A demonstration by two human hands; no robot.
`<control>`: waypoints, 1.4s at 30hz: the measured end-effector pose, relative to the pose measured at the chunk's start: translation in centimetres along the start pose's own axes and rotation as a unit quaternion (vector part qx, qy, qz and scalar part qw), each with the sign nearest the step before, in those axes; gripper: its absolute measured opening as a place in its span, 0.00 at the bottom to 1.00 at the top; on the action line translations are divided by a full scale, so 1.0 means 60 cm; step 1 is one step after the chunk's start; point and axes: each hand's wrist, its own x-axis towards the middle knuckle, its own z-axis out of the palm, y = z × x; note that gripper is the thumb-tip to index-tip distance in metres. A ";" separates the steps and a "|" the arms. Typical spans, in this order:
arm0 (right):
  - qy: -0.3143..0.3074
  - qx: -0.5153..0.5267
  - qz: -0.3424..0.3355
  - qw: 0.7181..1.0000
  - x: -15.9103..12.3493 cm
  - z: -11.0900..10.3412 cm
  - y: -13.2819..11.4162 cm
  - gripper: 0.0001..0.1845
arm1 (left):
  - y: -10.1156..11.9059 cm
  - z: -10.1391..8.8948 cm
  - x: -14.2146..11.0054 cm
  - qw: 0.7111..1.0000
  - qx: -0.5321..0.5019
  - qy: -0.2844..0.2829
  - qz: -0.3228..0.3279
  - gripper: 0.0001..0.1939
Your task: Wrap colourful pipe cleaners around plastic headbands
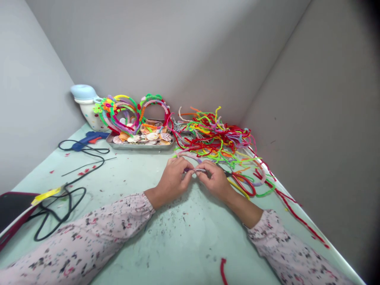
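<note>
Over the middle of the table, my left hand (176, 177) and my right hand (214, 179) meet with their fingertips nearly touching. Both are closed in a pinch on a thin, pale lavender pipe cleaner (200, 170). A fuzzy pink and lavender band (191, 156) curves just behind the fingers; whether it joins the pinched piece is hidden. Beside my right hand lie scissors (247, 184) with red handles, their blades partly covered by pipe cleaners.
A tangled heap of coloured pipe cleaners (213, 132) fills the back right. Wrapped headbands (118, 113) rest on a metal tray (139, 147) of seashells (152, 135). Left are a blue glue gun (86, 140), black cord (69, 198) and a white cup (92, 114). Red scrap (223, 271) lies in front.
</note>
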 end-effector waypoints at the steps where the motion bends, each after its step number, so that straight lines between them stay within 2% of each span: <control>1: 0.001 -0.001 0.000 1.000 0.000 0.000 0.000 0.03 | 0.000 0.000 0.000 1.000 0.000 0.000 0.000 0.02; 12: 0.018 -0.010 -0.007 1.000 0.000 0.001 -0.002 0.01 | 0.002 -0.003 0.000 1.000 0.001 0.006 0.011 0.07; 21: 0.026 -0.019 -0.026 0.999 -0.001 0.002 -0.006 0.06 | 0.005 -0.005 0.003 1.000 0.013 0.005 -0.002 0.07; 28: 0.041 0.007 0.000 0.999 -0.001 0.001 -0.004 0.02 | 0.002 -0.002 0.001 1.000 0.018 -0.002 -0.001 0.06; 34: 0.043 0.012 0.015 0.999 -0.002 -0.003 -0.006 0.06 | 0.000 0.001 0.003 1.000 0.012 -0.018 -0.005 0.06; 42: 0.054 0.009 0.011 0.998 -0.001 -0.003 -0.011 0.05 | -0.002 0.000 0.002 1.000 0.015 -0.021 -0.009 0.07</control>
